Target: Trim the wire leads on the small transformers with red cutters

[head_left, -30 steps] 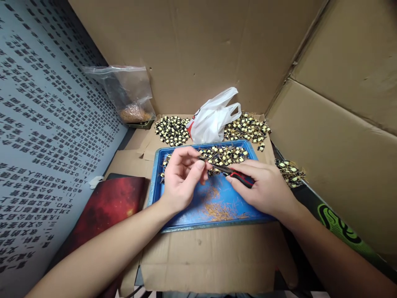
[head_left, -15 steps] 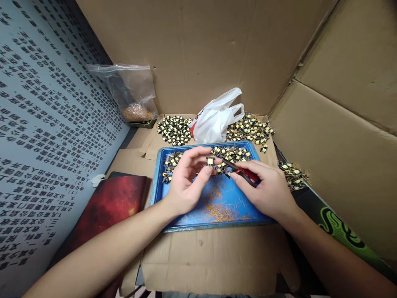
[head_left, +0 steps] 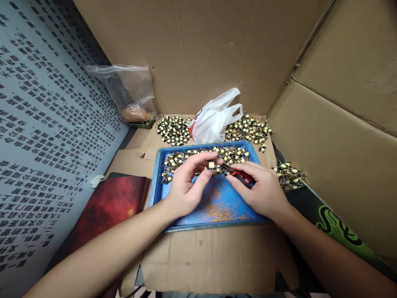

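Note:
Between the thumb and fingers of my left hand [head_left: 190,182] is a small transformer [head_left: 211,165] with a yellow-wrapped middle and dark pin rows. My right hand [head_left: 263,184] is wrapped round red-and-black wire cutters [head_left: 243,177], whose dark jaws point left and lie close to the transformer's right side. Whether the jaws touch it I cannot tell. Both hands are above a blue tray [head_left: 192,226]. Along the tray's far side lie many similar transformers [head_left: 231,155] with long copper-coloured leads. Cut wire bits [head_left: 221,209] are scattered on the tray floor.
Behind the tray are a transformer pile [head_left: 173,130], a white plastic bag [head_left: 211,122] and another pile [head_left: 249,129]. More transformers [head_left: 290,174] lie to the right. A zip bag of clippings [head_left: 138,111] stands back left, a red mat [head_left: 114,203] nearer. Cardboard walls [head_left: 198,49] enclose the space.
The transformer has turned in my left fingers, and the index finger now reaches over its top. My right hand and the cutters have shifted slightly left, towards it.

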`<move>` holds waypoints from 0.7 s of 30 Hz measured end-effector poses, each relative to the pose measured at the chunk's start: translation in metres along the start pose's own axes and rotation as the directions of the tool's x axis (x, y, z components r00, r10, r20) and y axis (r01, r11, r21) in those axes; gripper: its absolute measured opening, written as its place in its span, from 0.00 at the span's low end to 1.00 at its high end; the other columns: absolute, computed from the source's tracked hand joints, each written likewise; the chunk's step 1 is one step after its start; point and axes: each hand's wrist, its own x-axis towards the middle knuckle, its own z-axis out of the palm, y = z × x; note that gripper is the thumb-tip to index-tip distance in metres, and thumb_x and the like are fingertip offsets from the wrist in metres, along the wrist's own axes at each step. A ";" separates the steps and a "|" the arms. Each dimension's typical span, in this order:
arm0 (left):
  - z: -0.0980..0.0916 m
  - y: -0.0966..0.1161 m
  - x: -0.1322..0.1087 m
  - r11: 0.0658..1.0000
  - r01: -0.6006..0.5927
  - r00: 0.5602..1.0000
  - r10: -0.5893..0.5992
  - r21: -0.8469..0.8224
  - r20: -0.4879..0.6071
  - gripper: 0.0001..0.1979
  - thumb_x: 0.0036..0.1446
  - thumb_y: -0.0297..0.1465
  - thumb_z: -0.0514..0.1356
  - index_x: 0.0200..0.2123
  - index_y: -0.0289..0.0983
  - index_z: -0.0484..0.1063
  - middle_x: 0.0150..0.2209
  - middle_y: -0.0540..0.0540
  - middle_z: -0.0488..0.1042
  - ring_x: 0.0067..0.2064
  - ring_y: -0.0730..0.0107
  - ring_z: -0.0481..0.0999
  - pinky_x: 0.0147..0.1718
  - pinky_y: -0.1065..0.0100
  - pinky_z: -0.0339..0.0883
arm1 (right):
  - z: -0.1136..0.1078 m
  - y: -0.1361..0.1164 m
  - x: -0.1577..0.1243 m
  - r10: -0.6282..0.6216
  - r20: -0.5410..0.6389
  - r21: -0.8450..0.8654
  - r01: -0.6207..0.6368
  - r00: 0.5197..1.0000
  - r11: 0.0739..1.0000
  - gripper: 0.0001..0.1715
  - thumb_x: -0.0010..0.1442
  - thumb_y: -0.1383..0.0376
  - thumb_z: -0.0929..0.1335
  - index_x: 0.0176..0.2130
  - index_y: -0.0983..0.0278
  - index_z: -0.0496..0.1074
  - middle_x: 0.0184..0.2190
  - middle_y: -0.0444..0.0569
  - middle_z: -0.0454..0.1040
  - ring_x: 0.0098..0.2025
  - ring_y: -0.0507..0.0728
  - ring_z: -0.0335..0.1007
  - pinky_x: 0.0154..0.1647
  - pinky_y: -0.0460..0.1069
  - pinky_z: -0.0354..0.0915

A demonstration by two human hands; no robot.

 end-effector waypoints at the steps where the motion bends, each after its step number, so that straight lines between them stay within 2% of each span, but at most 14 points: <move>1: 0.000 0.000 0.000 1.000 0.001 1.000 -0.001 0.005 0.000 0.18 0.72 0.31 0.62 0.62 0.44 0.74 0.55 0.40 0.81 0.56 0.57 0.82 0.51 0.60 0.77 | 0.000 0.000 0.000 -0.001 0.002 0.000 0.001 1.000 1.000 0.10 0.64 0.62 0.73 0.45 0.63 0.82 0.39 0.53 0.84 0.37 0.60 0.81 0.32 0.51 0.75; 7: -0.001 0.000 -0.001 1.000 -0.002 1.000 0.001 0.023 0.007 0.18 0.71 0.29 0.62 0.62 0.46 0.74 0.57 0.41 0.79 0.57 0.57 0.82 0.53 0.59 0.77 | 0.000 -0.001 0.000 0.005 0.027 0.011 -0.005 1.000 1.000 0.10 0.65 0.62 0.73 0.45 0.64 0.82 0.39 0.53 0.84 0.38 0.60 0.82 0.33 0.52 0.75; 13: 0.001 0.003 -0.001 0.999 0.037 0.999 -0.037 0.010 -0.005 0.17 0.71 0.30 0.63 0.61 0.43 0.76 0.55 0.39 0.82 0.55 0.57 0.83 0.53 0.59 0.77 | 0.000 -0.001 0.000 0.000 0.033 0.019 -0.001 0.999 1.000 0.09 0.65 0.63 0.73 0.44 0.62 0.81 0.39 0.52 0.84 0.37 0.60 0.81 0.34 0.52 0.75; 21: 0.001 0.006 0.002 0.999 0.037 0.999 -0.037 -0.001 0.036 0.23 0.72 0.29 0.61 0.68 0.44 0.71 0.57 0.40 0.82 0.54 0.60 0.83 0.55 0.59 0.77 | 0.000 0.001 0.000 0.000 0.061 0.004 0.000 0.998 1.000 0.10 0.66 0.62 0.72 0.46 0.62 0.81 0.39 0.52 0.83 0.37 0.60 0.80 0.37 0.53 0.74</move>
